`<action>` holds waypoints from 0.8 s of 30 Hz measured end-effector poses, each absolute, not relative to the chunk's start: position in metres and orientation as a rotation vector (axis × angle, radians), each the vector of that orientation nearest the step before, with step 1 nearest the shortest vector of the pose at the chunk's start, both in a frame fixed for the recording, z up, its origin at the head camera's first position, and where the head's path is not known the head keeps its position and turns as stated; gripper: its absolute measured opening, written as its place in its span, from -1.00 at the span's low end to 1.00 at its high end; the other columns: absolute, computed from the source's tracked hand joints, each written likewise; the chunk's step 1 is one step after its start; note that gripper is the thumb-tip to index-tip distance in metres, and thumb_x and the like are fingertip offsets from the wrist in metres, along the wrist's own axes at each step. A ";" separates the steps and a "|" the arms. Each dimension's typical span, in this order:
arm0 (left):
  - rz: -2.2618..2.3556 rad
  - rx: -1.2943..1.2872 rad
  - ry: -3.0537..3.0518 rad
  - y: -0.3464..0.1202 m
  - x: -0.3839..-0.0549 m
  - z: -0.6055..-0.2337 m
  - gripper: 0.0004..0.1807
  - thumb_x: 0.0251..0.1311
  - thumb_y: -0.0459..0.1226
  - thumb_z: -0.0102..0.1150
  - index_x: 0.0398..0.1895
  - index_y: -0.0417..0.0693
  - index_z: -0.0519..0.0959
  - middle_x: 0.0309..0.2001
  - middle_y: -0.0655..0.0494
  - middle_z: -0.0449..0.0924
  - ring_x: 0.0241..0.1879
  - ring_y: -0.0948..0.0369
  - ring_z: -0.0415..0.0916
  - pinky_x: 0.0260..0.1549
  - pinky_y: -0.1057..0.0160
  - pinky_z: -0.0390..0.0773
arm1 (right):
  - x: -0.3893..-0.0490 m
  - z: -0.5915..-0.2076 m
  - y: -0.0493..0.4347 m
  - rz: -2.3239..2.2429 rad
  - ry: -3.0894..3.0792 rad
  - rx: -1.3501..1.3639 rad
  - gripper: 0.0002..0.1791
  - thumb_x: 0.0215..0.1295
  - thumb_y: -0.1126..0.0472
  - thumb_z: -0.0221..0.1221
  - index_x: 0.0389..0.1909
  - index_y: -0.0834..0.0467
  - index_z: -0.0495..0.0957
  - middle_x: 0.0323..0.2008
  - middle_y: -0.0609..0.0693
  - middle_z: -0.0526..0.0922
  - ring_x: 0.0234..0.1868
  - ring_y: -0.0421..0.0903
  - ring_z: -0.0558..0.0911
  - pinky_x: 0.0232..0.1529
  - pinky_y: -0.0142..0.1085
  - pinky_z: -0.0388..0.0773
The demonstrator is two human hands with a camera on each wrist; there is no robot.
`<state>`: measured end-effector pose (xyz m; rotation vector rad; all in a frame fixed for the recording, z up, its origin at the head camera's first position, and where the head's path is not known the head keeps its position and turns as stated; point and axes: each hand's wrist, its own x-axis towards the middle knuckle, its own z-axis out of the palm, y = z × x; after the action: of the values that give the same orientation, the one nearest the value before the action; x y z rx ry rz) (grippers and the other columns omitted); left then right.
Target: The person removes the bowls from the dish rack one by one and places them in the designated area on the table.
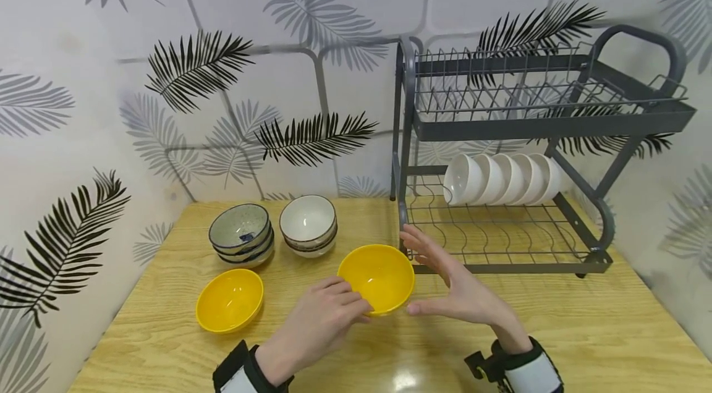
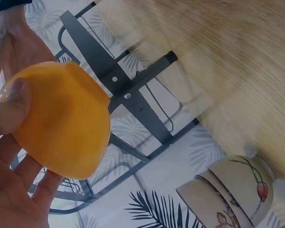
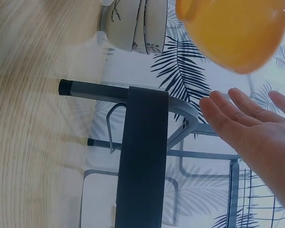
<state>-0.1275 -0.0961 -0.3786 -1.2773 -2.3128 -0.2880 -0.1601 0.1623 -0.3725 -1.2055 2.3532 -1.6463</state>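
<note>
A yellow bowl [image 1: 384, 275] is held above the table by my left hand [image 1: 328, 312], whose thumb and fingers pinch its rim at the near left side. In the left wrist view the thumb lies on the outside of the yellow bowl [image 2: 66, 118]. My right hand [image 1: 456, 285] is just to the right of that bowl, fingers spread and extended, holding nothing. The right wrist view shows a gap between the right hand [image 3: 251, 118] and the yellow bowl [image 3: 237, 33]. A second yellow bowl [image 1: 230, 301] sits on the table at the left.
Behind it stand a stack of grey-blue bowls [image 1: 240, 229] and a stack of white dark-rimmed bowls [image 1: 308, 220]. At the right is a dark two-tier dish rack [image 1: 512, 268]; several white bowls [image 1: 464, 180] stand on edge in its lower tier. A patterned wall [image 1: 334, 4] closes the back.
</note>
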 end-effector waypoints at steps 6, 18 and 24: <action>-0.330 -1.179 -2.300 -0.110 -0.128 -0.380 -0.92 0.00 -0.22 0.38 -0.43 0.07 0.65 -0.43 0.30 0.70 -0.47 0.32 0.50 -0.27 0.27 0.62 | -0.160 -0.374 0.163 -1.658 2.354 -1.183 0.14 0.00 0.35 0.39 0.52 0.08 -0.12 0.46 0.15 0.06 0.38 0.19 0.14 0.28 0.31 0.13; -0.318 -1.023 -2.343 -0.134 -0.127 -0.377 -0.93 -0.01 -0.23 0.39 -0.45 0.08 0.66 -0.51 0.32 0.64 -0.53 0.32 0.44 -0.49 0.30 0.55 | -0.163 -0.373 0.162 -1.805 2.384 -1.227 -0.19 0.10 0.47 0.28 0.39 0.35 0.15 0.27 0.24 0.40 0.24 0.16 0.39 0.21 0.25 0.30; -0.296 -0.934 -2.352 -0.147 -0.126 -0.377 -0.91 -0.01 -0.23 0.39 -0.51 0.07 0.62 -0.56 0.32 0.61 -0.58 0.31 0.42 -0.53 0.29 0.49 | -0.161 -0.372 0.165 -1.821 2.370 -1.166 -0.33 0.17 0.45 0.24 0.32 0.34 0.27 0.18 0.26 0.49 0.18 0.07 0.47 0.21 0.16 0.36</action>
<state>-0.1258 -0.1473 -0.3775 -0.9341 -2.3516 -0.2955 -0.1611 0.1645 -0.3720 -1.1660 2.3705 -1.8209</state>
